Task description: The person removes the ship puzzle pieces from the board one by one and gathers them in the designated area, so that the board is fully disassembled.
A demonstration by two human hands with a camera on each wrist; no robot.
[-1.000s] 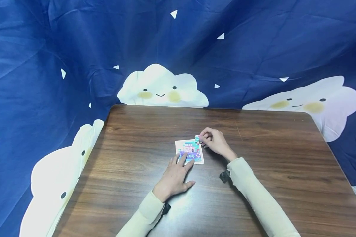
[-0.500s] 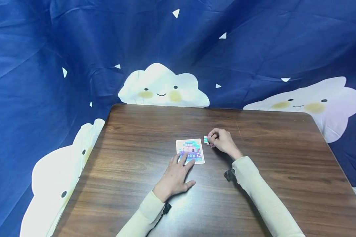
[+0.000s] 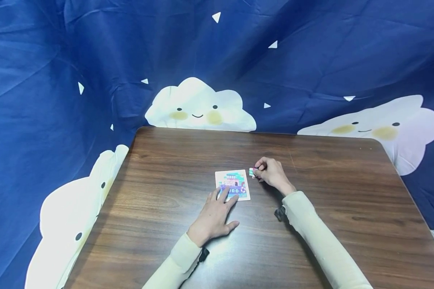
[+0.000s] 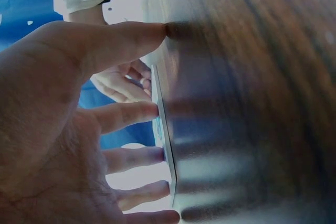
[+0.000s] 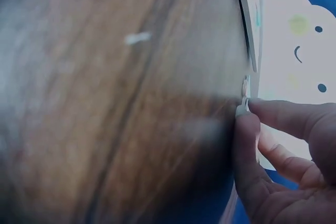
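A small square jigsaw puzzle [image 3: 234, 181] with a white border and a colourful ship picture lies on the table. My left hand [image 3: 211, 220] has its fingers spread, the fingertips resting on the puzzle's lower left part and the thumb out to the side. In the left wrist view those fingertips meet the thin edge of the board [image 4: 167, 140]. Just right of the puzzle's upper right corner, my right hand [image 3: 273, 173] pinches a small puzzle piece [image 3: 251, 172], white and green. The right wrist view has this piece [image 5: 242, 107] between thumb and index finger, close to the tabletop.
The brown wooden table [image 3: 159, 168] extends around both hands, its far edge against a blue curtain [image 3: 188, 44] printed with smiling clouds and white triangles. Each wrist wears a small black device, such as the right one [image 3: 280, 213].
The right hand has moved the puzzle piece off the puzzle's upper right corner, a short way to the right. The left hand has kept its place on the puzzle.
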